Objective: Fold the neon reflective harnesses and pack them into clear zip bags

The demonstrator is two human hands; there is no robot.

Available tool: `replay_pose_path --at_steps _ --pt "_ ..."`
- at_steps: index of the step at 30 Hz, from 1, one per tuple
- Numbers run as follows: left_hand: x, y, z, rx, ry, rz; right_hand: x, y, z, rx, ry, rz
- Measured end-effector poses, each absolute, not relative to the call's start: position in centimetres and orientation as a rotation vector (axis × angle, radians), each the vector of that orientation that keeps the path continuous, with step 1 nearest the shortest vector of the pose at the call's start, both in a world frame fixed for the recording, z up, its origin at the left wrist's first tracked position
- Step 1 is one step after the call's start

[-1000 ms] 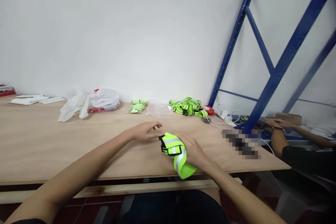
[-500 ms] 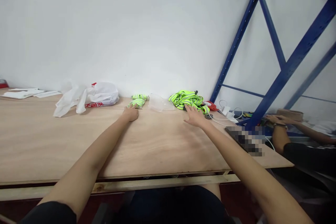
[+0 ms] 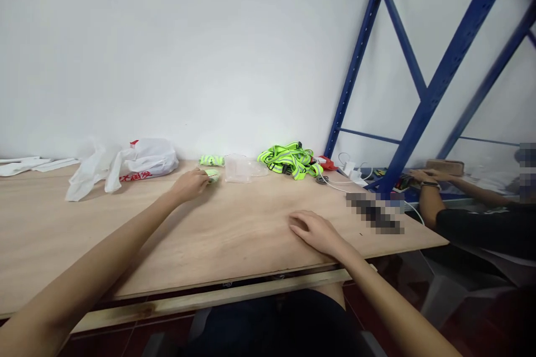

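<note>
My left hand [image 3: 191, 185] reaches to the back of the table, its fingers closed on the near edge of a small folded packet of yellow-green reflective straps [image 3: 213, 175]. Just behind it, by the wall, lies a second rolled yellow-green packet [image 3: 211, 160]. My right hand [image 3: 317, 230] rests on the bare wood nearer the front, fingers loosely curved and thumb apart, holding nothing. Beyond it is a tangled heap of yellow-green reflective straps [image 3: 288, 159] with black buckles. A clear plastic bag [image 3: 243, 168] lies flat between the packets and the heap.
At left, a white plastic bag with red print [image 3: 153, 157] stands near white sheets [image 3: 37, 164]. To the right are a red packet [image 3: 326, 163], white chargers with cables [image 3: 352, 172], a blurred-out dark object [image 3: 374, 213] and a blue rack post [image 3: 412, 128]. Another person's hands [image 3: 427, 175] work beyond it.
My right hand has drawn back from the strap heap toward the table's front. My left hand has closed on the near packet, which now lies apart from the other. The view has turned slightly right.
</note>
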State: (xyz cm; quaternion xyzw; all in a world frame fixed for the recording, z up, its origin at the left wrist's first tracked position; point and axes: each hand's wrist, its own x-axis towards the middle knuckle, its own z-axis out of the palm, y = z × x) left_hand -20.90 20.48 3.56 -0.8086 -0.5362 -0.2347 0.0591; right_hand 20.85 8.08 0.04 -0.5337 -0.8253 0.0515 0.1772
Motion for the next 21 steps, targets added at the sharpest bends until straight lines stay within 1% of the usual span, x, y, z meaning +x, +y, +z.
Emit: replay_pose_path --at_steps 3,6,7,10,12,13,18,21 --pt "-19.9 18.0 6.1 -2.538 -1.555 -0.798 20.4 6.9 -0.1 -1.543 -2.257 0.149" --pt "-18.4 15.2 8.6 -2.713 -1.757 -0.901 19.6 5.9 0.0 -1.500 -2.221 0.203" --pt "-17.9 14.3 9.3 -2.764 -1.868 -0.846 19.4 5.5 0.0 -1.477 -2.215 0.226" --pt "-16.7 11.9 10.7 -2.825 -2.062 -0.500 18.8 4.7 -0.2 -1.422 -2.181 0.266" --pt "-15.9 11.0 10.8 -2.828 -2.079 -0.359 18.5 4.3 -0.4 -1.391 -2.159 0.273" --pt "-15.5 10.7 10.6 -2.854 -2.086 -0.355 18.4 4.1 -0.5 -1.373 -2.148 0.279" --pt "-11.9 9.9 8.5 -3.300 -1.963 -0.580 17.1 3.0 -0.2 -1.275 -2.055 0.389" --pt "-8.3 9.0 7.2 -3.537 -1.840 -0.631 16.6 2.5 0.1 -1.260 -1.981 0.502"
